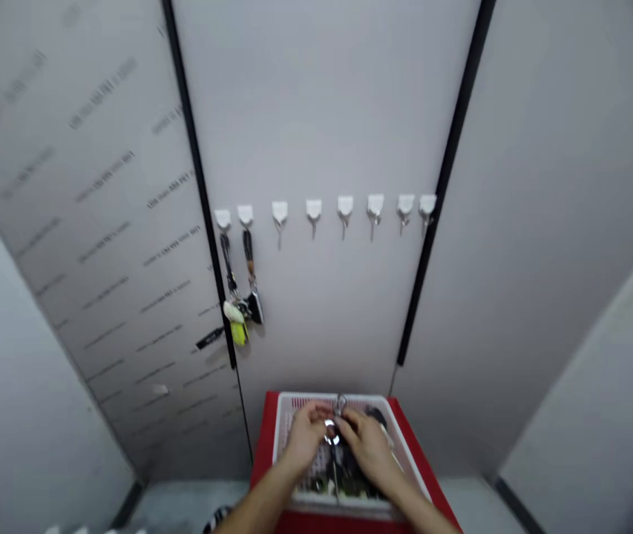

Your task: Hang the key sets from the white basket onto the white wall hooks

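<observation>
Both hands are over the white basket [277,441], working one keychain [332,437] between them. Left hand [306,434] comes in from the near left, thumb and fingertips pinching the keychain at its shiny round metal part. Right hand [370,445] comes in from the near right, thumb and fingers closed on the same piece from the other side. Which fingertip bears on which part — can't tell, too small and blurred. A metal ring [340,403] shows just beyond the fingertips, near the basket's far rim. Dark strip below the round part points to the near side; can't tell if it's joined on.

Basket sits on a red surface [263,439], which shows left, right and near of it. Inside: a jumble of mostly dark small items [356,482] under and between the hands, plus a dark piece [376,415] at the far right. Can't make out what they are.

Far side: pale wall panel [316,311] with a row of eight white hooks [314,210]. Two leftmost are loaded — first has a dark strap [227,259] hanging from it, second a black-and-brown strap [249,256]. Their lower ends bunch together: whitish piece [233,312], yellow-green piece [239,334], black-and-silver piece [256,307]. Other six carry nothing. Black strips [455,133] flank the panel; left panel [99,222] has repeated printed lettering.
</observation>
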